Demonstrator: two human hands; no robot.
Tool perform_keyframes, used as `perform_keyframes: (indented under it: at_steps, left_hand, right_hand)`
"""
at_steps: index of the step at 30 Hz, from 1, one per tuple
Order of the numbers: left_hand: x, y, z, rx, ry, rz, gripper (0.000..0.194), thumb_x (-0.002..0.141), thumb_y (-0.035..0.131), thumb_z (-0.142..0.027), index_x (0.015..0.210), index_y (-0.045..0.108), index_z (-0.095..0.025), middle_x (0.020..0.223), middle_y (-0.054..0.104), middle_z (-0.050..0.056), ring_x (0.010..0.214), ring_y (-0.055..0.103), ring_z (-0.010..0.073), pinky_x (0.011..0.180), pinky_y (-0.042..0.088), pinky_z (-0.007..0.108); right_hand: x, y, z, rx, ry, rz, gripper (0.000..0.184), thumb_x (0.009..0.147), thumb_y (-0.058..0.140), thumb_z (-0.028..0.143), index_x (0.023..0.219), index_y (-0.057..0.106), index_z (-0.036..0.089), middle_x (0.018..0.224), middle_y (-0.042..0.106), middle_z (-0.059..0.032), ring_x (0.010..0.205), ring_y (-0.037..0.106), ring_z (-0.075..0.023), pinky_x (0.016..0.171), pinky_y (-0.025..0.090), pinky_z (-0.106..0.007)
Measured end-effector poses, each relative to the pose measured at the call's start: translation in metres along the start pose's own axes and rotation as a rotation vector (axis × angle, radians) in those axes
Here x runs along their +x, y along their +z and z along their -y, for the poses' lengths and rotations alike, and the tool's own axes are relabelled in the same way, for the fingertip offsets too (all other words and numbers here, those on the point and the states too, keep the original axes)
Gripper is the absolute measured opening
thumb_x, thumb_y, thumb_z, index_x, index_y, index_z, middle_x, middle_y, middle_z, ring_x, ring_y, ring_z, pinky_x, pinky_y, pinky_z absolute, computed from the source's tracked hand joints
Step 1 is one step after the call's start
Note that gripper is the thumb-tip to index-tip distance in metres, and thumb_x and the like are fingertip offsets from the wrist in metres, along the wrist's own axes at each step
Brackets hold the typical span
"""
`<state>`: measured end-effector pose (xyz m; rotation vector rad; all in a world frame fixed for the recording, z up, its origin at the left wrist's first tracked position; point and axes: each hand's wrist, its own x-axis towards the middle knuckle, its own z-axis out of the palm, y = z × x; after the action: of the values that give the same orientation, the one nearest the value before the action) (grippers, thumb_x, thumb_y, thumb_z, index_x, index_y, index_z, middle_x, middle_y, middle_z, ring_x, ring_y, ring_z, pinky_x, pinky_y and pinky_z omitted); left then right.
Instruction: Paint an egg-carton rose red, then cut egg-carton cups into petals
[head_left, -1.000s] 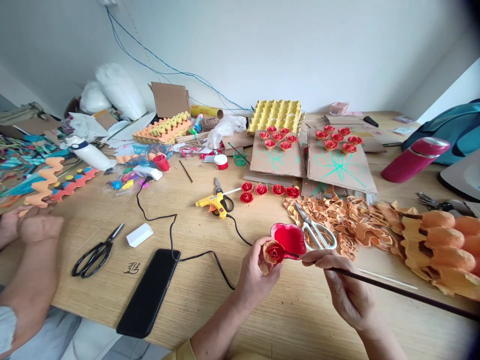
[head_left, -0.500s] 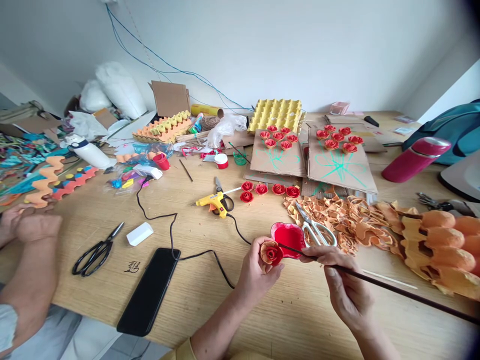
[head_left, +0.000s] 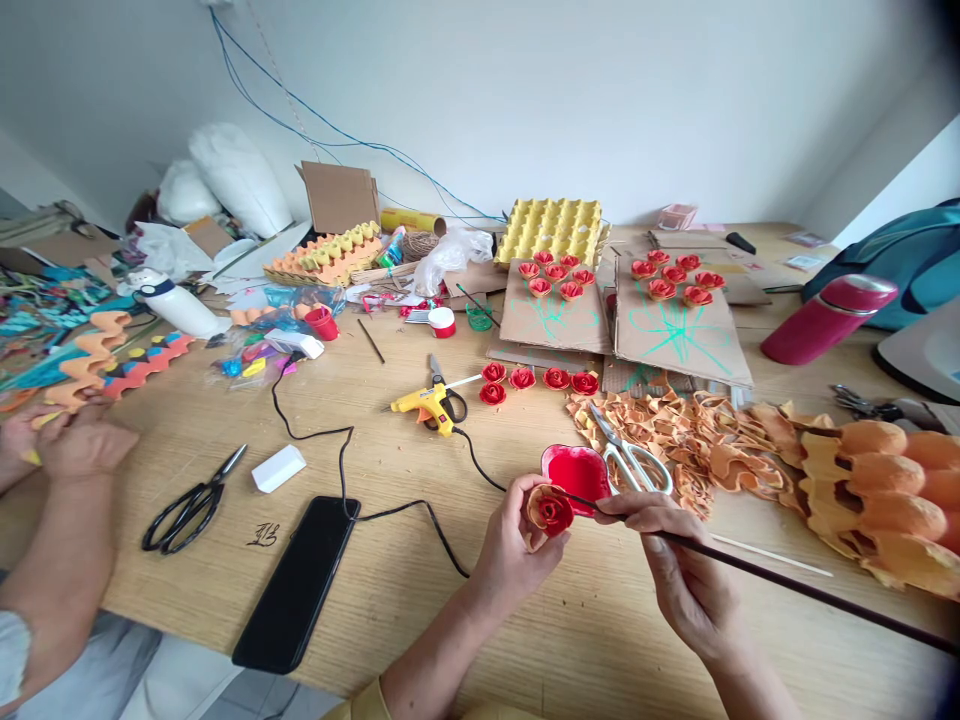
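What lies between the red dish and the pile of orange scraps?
White-handled scissors lie there in the head view: their handles sit beside the red dish, and their blades reach onto the orange scraps.

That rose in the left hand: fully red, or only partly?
Partly: the rose is red at its centre, but orange shows along its outer edge.

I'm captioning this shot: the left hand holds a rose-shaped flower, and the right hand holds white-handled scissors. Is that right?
No: in the head view, the right hand holds a dark brush; the white-handled scissors lie beyond it. The left hand holds a rose-shaped flower.
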<state>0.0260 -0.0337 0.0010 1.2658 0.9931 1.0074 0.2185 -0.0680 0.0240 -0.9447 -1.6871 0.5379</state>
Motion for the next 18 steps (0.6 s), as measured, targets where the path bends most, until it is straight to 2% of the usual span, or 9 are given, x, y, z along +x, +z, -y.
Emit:
perform_keyframes:
  at_steps: [4,9,13,18]
  left_hand:
    - [0.0,-0.002,0.001,0.13,0.067,-0.001,0.044,0.076,0.068,-0.013,0.116,0.053,-0.021,0.096,0.065,0.002,0.064,0.051,0.0088,0.055,0.041,0.018]
    - [0.0,-0.004,0.001,0.289,0.205,0.015,0.044,0.081,0.062,-0.012,0.123,0.054,-0.022,0.105,0.064,0.005,0.07,0.053,0.0115,0.063,0.045,0.023]
    - [0.0,-0.005,0.0,0.342,0.262,0.039,0.049,0.079,0.061,-0.007,0.125,0.055,-0.023,0.108,0.063,0.006,0.072,0.054,0.0127,0.065,0.045,0.024]
    - [0.001,-0.007,-0.001,0.379,0.316,0.089,0.05,0.079,0.06,-0.005,0.125,0.055,-0.023,0.108,0.062,0.007,0.076,0.055,0.0138,0.065,0.046,0.023]
  right_hand:
    - [0.001,-0.004,0.0,-0.018,0.006,0.028,0.023,0.099,0.041,0.013,0.11,0.056,0.025,0.113,0.069,-0.0109,0.108,0.066,-0.0249,0.084,0.057,-0.042]
    - [0.001,-0.008,-0.002,-0.055,0.011,0.118,0.023,0.098,0.042,0.011,0.112,0.055,0.024,0.117,0.067,-0.0118,0.111,0.064,-0.0239,0.086,0.056,-0.04]
    - [0.002,-0.01,-0.001,-0.036,0.01,0.193,0.028,0.098,0.041,0.009,0.117,0.053,0.024,0.12,0.066,-0.0124,0.116,0.061,-0.0227,0.09,0.055,-0.039]
    - [0.005,-0.012,0.0,-0.046,0.024,0.19,0.026,0.099,0.039,0.009,0.116,0.053,0.024,0.119,0.066,-0.0121,0.114,0.063,-0.022,0.087,0.056,-0.037]
